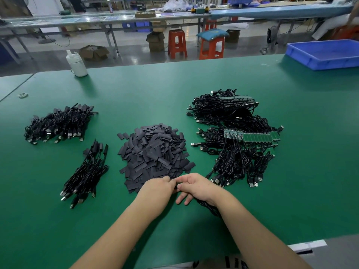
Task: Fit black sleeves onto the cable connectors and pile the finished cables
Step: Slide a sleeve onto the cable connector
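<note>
Pinching a small flat black sleeve (176, 185) between them, the left hand (158, 188) and right hand (198, 188) meet fingertip to fingertip above the green table mat (291, 191); the right hand's lower fingers spread loosely, and a thin black cable (210, 209) trails beneath its wrist. Just beyond the fingers lies the heap of flat black sleeves (155, 152). Left of them, sleeved cables form two piles (86, 173); right, unsleeved cables with green circuit boards (240, 140).

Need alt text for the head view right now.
Both hands, left and right, meet over a green table, pinching something small and black at the sleeve pile; bare cables lie right, sleeved cables left.
</note>
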`<state>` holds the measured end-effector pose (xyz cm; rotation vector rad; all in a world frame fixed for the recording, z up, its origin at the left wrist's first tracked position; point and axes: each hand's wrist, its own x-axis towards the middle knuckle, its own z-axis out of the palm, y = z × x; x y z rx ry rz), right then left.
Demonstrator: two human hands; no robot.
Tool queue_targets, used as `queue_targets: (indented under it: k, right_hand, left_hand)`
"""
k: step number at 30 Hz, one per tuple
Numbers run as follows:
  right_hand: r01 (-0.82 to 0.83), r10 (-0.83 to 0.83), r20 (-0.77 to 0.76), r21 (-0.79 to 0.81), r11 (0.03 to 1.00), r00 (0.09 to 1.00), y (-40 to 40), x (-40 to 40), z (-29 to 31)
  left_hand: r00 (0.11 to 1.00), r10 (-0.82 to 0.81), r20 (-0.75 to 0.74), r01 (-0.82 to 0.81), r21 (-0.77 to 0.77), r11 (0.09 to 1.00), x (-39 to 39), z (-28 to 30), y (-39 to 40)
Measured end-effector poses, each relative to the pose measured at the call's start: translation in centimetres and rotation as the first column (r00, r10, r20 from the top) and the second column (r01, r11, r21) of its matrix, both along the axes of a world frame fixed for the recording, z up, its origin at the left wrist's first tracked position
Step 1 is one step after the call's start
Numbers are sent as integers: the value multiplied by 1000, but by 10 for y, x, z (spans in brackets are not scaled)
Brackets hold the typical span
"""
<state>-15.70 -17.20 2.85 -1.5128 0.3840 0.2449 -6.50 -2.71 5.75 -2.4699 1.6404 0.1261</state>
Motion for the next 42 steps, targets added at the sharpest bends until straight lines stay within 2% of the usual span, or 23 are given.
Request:
queue_targets:
  k: [4, 33, 42]
  right_hand:
    - [-14, 14, 5, -6, 1000, 1000, 0, -1, 0]
    - [37, -41, 68, 64, 997, 997, 1, -5, 2]
    - [21, -23, 63, 25, 999, 998, -1, -4, -2]
  left_hand:
    - [999, -35, 21, 35, 35, 999, 1, 6, 0]
    - [999, -52, 15, 52, -13, 999, 9, 5, 8]
    - [995, -92, 40, 90, 40, 995, 5, 2, 3]
